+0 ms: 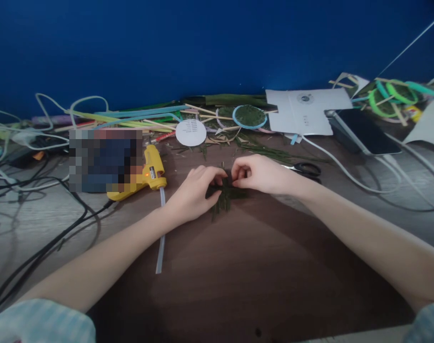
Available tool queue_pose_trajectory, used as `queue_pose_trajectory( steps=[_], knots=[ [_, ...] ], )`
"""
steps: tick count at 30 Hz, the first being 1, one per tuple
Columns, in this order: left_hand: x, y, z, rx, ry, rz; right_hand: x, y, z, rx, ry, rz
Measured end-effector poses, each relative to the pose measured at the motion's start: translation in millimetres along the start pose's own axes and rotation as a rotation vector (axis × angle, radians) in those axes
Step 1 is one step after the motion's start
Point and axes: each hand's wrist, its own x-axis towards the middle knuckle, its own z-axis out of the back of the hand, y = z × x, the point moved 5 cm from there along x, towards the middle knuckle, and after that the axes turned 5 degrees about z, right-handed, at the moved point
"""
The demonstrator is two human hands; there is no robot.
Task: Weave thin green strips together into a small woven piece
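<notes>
A small bundle of dark green, leaf-like strips (pixel 224 200), crossing one another, lies on the brown table (pixel 217 267) between my hands. My left hand (pixel 193 193) grips its left side, thumb below and fingers above. From the right, my right hand (pixel 258 174) pinches at the strips with thumb and forefinger, its other fingers curled. Exactly what sits between those fingertips is too small and dark to make out. To the left of my left hand lies a yellow glue gun (pixel 154 164) with a clear glue stick (pixel 160 255) sticking out of its rear.
Black-handled scissors (pixel 306 169) lie just beyond my right wrist. A phone (pixel 372 131) with white cables rests at the right. Along the blue wall are a white cut-out sheet (pixel 302 112), a round white label (pixel 191 132), a blue ring (pixel 250 116), sticks and scraps. Black cables (pixel 56 243) run left.
</notes>
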Motion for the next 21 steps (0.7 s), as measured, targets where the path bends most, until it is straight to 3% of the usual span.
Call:
queue_pose_trajectory(
  steps=[13, 21],
  knots=[
    [0.3, 1.2, -0.6, -0.043, 0.041, 0.044, 1.0, -2.1, -0.5, 0.048, -0.015, 0.004],
    [1.3, 0.7, -0.2, -0.002, 0.039, 0.015, -2.5, 14.4, 4.2, 0.266, -0.124, 0.081]
  ],
)
